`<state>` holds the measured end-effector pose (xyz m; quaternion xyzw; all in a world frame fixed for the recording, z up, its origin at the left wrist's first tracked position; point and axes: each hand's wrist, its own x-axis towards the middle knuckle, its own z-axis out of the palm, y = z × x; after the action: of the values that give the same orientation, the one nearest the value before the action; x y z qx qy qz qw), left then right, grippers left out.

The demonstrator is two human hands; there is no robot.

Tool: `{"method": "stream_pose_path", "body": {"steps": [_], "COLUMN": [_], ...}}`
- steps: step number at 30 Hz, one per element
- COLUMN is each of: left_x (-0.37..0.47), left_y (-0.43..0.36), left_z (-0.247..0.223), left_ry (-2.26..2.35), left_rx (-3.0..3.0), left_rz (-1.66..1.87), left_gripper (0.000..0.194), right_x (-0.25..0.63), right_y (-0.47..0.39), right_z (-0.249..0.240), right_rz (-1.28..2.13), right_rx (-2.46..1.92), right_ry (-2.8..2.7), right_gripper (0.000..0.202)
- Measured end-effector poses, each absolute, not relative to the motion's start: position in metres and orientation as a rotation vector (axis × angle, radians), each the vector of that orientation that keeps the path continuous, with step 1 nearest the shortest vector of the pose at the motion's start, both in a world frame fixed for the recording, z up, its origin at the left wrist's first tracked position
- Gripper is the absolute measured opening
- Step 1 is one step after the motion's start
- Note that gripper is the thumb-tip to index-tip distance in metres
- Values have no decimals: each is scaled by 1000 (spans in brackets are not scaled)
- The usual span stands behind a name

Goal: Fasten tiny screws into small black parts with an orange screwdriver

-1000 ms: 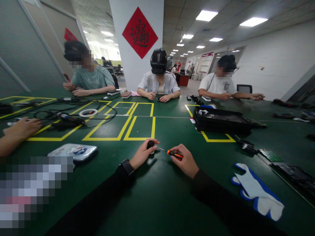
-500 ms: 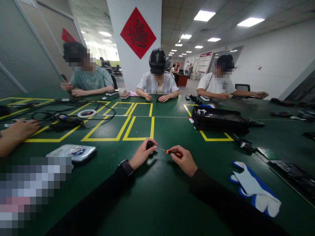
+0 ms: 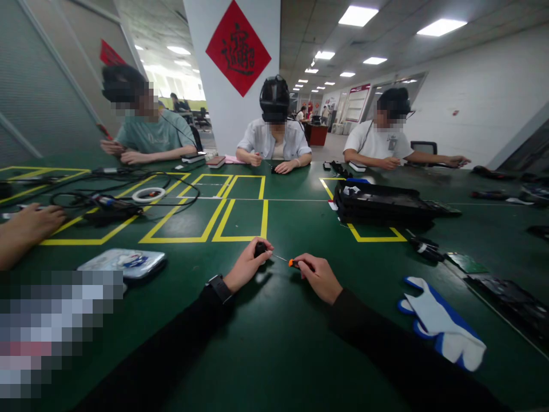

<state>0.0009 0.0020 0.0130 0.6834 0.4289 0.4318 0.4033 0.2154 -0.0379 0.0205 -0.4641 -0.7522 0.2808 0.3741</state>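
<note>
My left hand [image 3: 249,264] is closed around a small black round object [image 3: 259,249], its wrist wearing a dark watch. Pinched in my right hand [image 3: 321,277] is a screwdriver [image 3: 294,264] with an orange and black handle. Its thin metal shaft points left and reaches the black object at my left fingertips. Whether the tip sits inside that object is too small to tell. Both hands are just above the green table [image 3: 274,343], in front of the yellow tape outlines.
Blue-white gloves [image 3: 446,326] and a circuit board [image 3: 466,262] lie at the right. Black casings [image 3: 377,203] stand farther back. At the left are an illustrated case [image 3: 124,263], cables, a white ring [image 3: 148,195] and another person's hand [image 3: 36,226]. Three people sit opposite.
The view has shifted slightly. My right fingers have changed their grip a little on the screwdriver handle; my left hand holds the black object as before.
</note>
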Motion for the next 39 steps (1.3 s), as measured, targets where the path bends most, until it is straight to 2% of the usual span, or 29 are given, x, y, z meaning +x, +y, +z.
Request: {"method": "stream_pose_path", "body": {"steps": [3, 9, 17, 29, 32, 36, 39], "left_x": [1, 1, 1, 1, 1, 1, 1], "left_y": [1, 2, 1, -1, -1, 0, -1], "left_z": [14, 15, 16, 19, 18, 18, 18], "left_ry": [1084, 1084, 1074, 1072, 1074, 1075, 1082], "left_rx": [1712, 1701, 1712, 1689, 1690, 1709, 1721], "left_rz": [1105, 1098, 1088, 1110, 1108, 1106, 1103], "left_gripper": [22, 22, 21, 21, 21, 21, 21], "right_x": [216, 216, 215, 217, 216, 216, 214], "right_y": [-37, -35, -37, -37, -39, -37, -33], "right_z": [19, 17, 17, 20, 22, 22, 19], "right_rz": [717, 683, 959, 788, 872, 1058, 1183], "right_rx": [-1126, -1100, -1168, -1024, -969, -1043, -1036], "right_ry": [-1856, -1772, -1780, -1709, -1690, -1559, -1363], "right_gripper": [17, 18, 25, 21, 20, 36, 30]}}
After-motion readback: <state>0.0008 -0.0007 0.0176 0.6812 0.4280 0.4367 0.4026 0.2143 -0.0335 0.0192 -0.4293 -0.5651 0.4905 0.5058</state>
